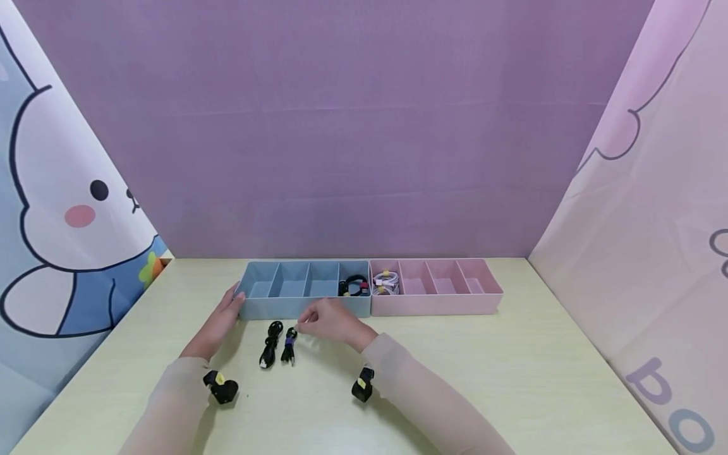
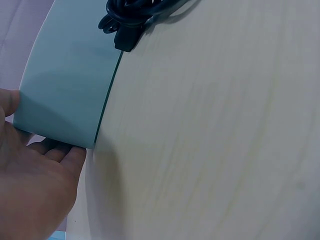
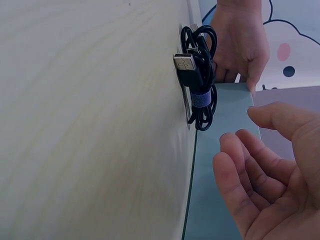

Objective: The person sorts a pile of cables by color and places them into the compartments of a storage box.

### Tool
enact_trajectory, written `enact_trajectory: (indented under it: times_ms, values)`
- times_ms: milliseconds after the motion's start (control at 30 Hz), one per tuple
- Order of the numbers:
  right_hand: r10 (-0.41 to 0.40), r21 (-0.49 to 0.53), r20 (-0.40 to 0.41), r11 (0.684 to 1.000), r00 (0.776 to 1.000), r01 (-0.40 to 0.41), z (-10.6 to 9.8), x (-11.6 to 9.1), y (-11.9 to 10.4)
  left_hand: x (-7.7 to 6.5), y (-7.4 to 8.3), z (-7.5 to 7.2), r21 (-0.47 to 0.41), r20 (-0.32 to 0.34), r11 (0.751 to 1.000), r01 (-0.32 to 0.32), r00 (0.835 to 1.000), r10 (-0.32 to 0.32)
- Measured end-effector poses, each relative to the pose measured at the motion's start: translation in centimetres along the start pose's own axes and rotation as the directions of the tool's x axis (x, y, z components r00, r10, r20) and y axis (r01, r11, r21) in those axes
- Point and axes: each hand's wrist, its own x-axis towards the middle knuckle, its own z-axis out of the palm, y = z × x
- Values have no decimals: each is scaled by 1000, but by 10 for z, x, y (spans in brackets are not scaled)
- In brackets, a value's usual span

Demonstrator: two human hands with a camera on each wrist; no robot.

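Observation:
A blue compartment box [image 1: 267,309] lies at the back of the table. My left hand [image 1: 218,322] holds its left end; in the left wrist view the thumb sits at the upper edge of the box and the fingers lie against the end wall. In front of the box lie a bundled black cable [image 1: 271,344] and a smaller black USB cable [image 1: 289,346] with a purple tie [image 3: 201,98]. Just right of the USB cable hovers my right hand [image 1: 332,321], fingers loosely bent and thumb apart, holding nothing in the right wrist view.
A pink compartment box [image 1: 432,306] adjoins the blue one's right end, with a white cable bundle [image 1: 387,282] in its leftmost compartment. A black cable bundle [image 1: 355,285] sits in the blue box's rightmost compartment. A purple backdrop [image 1: 352,126] rises behind.

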Motion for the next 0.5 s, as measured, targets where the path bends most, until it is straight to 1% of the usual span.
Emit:
enact_trajectory:
  times_ms: [100,267,500]
  values:
    - [4,-3,5,1000,1000,-4,2,0,-1,0,0,0,-1,-2,1000,0,1000,0]
    - [37,9,35,999,999,-37,7,1,-2,0,0,1,-2,-7,1000,-5,1000,5]
    - [54,-8,62,999,997,-54,14,3,-3,0,-1,0,4,-5,1000,-1,1000,1]
